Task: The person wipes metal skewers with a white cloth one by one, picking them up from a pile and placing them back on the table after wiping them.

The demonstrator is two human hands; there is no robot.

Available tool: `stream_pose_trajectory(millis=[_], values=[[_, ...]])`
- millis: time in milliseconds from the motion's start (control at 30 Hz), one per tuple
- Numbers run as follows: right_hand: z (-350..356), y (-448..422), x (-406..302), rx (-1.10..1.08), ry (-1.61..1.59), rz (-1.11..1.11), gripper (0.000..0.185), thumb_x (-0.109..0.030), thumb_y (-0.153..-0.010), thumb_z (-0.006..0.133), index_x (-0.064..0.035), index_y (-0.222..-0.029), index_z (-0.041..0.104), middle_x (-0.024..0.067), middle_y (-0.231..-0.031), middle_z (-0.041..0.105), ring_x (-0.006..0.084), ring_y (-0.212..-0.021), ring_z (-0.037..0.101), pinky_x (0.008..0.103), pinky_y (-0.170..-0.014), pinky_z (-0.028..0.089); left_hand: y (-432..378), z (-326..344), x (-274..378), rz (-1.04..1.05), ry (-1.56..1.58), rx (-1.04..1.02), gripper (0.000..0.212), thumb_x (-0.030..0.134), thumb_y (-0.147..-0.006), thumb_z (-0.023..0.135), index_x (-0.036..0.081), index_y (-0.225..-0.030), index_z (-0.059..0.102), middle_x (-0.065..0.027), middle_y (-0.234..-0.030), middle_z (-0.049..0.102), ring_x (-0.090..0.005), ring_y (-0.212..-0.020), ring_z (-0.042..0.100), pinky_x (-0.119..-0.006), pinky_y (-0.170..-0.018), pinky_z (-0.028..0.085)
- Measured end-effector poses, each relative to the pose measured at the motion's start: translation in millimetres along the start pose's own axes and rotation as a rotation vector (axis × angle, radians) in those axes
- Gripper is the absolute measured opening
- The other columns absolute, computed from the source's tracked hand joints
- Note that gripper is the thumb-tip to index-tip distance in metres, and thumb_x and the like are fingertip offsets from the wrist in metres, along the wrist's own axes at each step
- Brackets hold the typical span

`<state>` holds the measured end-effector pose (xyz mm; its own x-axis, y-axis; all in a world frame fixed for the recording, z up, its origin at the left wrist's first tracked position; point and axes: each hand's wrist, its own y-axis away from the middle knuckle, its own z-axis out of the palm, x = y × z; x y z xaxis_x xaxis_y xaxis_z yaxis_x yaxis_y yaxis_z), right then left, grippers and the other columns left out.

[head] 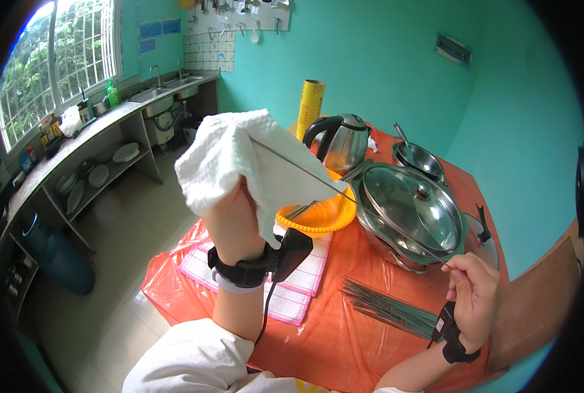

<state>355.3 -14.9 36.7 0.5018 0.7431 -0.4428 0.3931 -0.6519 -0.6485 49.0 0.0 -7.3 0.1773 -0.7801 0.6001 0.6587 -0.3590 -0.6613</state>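
Note:
A white cloth (218, 152) is bunched over my raised left hand (240, 199), which grips it; the cloth hides most of the fingers. From its folds a long thin metal skewer (301, 168) slants down to the right. My right hand (473, 290) pinches the skewer's near end between thumb and fingers. Beneath that hand, a bundle of similar skewers (392, 307) lies on the orange plastic table cover (321, 339). Several more skewers rest in an orange plastic basket (321, 221), partly behind the cloth.
Pink-edged checked cloths (284, 304) lie under my left forearm. A glass-lidded steel pot (409, 211), an electric kettle (348, 142), a yellow roll (310, 105) and a steel pan (419, 159) stand behind. A counter (90, 135) and a gas cylinder (58, 260) are at left.

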Motion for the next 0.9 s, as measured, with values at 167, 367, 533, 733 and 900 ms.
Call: stream_pose_trajectory(millis=[167, 367, 533, 733, 900], values=[[2.5, -1.2, 7.0, -0.092, -0.047, 0.051, 0.01, 0.006, -0.078, 0.045, 0.0031, -0.081, 0.053, 0.0078, -0.066, 0.056, 0.0115, -0.045, 0.046, 0.0228, -0.042, 0.036, -1.9, 5.2, -3.7, 0.233, -0.079, 0.009, 0.031, 0.018, -0.084, 0.053, 0.002, -0.111, 0.049, -0.0106, -0.105, 0.055, -0.0213, -0.095, 0.054, -0.036, -0.082, 0.046], [7.6, -7.1, 17.6, -0.195, -0.083, 0.102, 0.011, 0.006, -0.078, 0.044, 0.0027, -0.081, 0.054, 0.008, -0.067, 0.056, 0.0128, -0.046, 0.048, 0.0243, -0.044, 0.038, 3.3, 8.6, 9.9, 0.372, -0.23, -0.054, 0.032, 0.016, -0.083, 0.057, 0.001, -0.11, 0.049, -0.0114, -0.1, 0.057, -0.0204, -0.089, 0.057, -0.033, -0.076, 0.049], [5.0, -5.2, 22.9, -0.199, -0.075, 0.118, 0.01, 0.006, -0.079, 0.044, 0.0031, -0.08, 0.053, 0.008, -0.066, 0.056, 0.0131, -0.046, 0.048, 0.0245, -0.044, 0.038, 7.5, 18.1, 11.9, 0.192, 0.033, -0.187, 0.037, 0.017, -0.085, 0.056, 0.001, -0.116, 0.045, -0.0136, -0.107, 0.053, -0.0224, -0.098, 0.053, -0.035, -0.083, 0.047], [9.0, -8.7, 20.5, -0.196, -0.066, 0.111, 0.009, 0.008, -0.077, 0.046, 0.0029, -0.079, 0.053, 0.0078, -0.067, 0.057, 0.0127, -0.046, 0.048, 0.0245, -0.043, 0.038, 13.9, 31.1, 21.3, 0.267, -0.01, -0.139, 0.027, 0.013, -0.083, 0.054, 0.001, -0.107, 0.05, -0.0121, -0.099, 0.055, -0.0218, -0.088, 0.055, -0.032, -0.077, 0.047], [26.5, -12.4, 0.6, -0.092, -0.187, 0.044, 0.017, 0.015, -0.071, 0.045, 0.0038, -0.081, 0.054, 0.0072, -0.064, 0.057, 0.0119, -0.045, 0.049, 0.0233, -0.041, 0.036, 29.7, 58.5, 28.0, 0.429, -0.181, -0.22, 0.018, 0.011, -0.072, 0.058, -0.002, -0.084, 0.056, -0.0104, -0.085, 0.056, -0.0206, -0.073, 0.054, -0.029, -0.066, 0.046]])
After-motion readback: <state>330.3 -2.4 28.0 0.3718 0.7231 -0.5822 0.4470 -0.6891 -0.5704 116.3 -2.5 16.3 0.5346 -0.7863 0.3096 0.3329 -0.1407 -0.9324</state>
